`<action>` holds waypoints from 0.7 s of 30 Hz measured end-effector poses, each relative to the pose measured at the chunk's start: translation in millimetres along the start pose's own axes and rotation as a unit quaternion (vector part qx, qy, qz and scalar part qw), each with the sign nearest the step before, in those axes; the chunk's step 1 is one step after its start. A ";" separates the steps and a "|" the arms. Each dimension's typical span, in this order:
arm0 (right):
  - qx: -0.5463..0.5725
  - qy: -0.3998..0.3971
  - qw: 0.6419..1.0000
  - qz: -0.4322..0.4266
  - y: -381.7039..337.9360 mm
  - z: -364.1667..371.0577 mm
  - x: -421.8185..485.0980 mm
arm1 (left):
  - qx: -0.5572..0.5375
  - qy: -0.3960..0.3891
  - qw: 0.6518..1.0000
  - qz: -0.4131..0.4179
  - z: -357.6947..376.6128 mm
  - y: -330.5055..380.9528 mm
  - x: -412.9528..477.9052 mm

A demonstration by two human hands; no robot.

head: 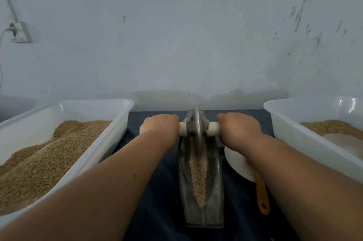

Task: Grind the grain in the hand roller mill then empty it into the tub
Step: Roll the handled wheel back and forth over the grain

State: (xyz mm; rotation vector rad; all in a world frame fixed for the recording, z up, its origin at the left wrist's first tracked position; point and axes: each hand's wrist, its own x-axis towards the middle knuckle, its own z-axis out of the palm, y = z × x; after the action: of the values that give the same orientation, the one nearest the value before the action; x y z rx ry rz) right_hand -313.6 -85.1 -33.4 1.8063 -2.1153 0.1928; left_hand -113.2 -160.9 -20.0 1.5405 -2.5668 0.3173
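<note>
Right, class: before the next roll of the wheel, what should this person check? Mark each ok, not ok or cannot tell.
1. Left hand grips the left handle: ok.
2. Right hand grips the right handle: ok.
3. Wheel sits in the trough: ok.
4. Grain lies along the trough's middle: ok.
5. Grain ground fine enough: cannot tell.
6. Scoop lies outside the trough: ok.
</note>
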 end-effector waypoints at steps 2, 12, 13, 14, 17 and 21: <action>-0.006 0.027 1.000 0.006 1.9 6.0 6.9 | 0.006 0.024 1.000 0.001 2.4 0.8 10.8; -0.024 0.006 1.000 -0.004 -5.1 -4.7 -19.3 | 0.004 0.026 0.999 0.025 7.1 -4.0 -16.5; -0.022 -0.004 1.000 -0.005 -7.2 -8.9 -26.1 | 0.003 0.023 0.999 0.028 5.3 -4.0 -24.7; -0.016 -0.017 1.000 -0.003 -9.2 -13.4 -33.5 | 0.004 0.021 0.999 0.030 3.2 -3.9 -33.6; -0.001 -0.051 0.999 0.001 -12.1 -26.2 -57.7 | 0.014 0.017 0.999 0.042 -5.5 -3.1 -60.6; 0.004 -0.096 0.995 -0.017 -12.0 -46.2 -81.5 | 0.023 -0.006 0.998 0.059 -17.7 -4.9 -89.1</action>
State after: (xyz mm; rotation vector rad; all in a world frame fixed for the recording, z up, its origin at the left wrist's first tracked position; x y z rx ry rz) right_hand -283.6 3.6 -20.4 1.9336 -2.2117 0.0205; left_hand -66.9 -82.6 -21.8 1.4118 -2.6849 0.3827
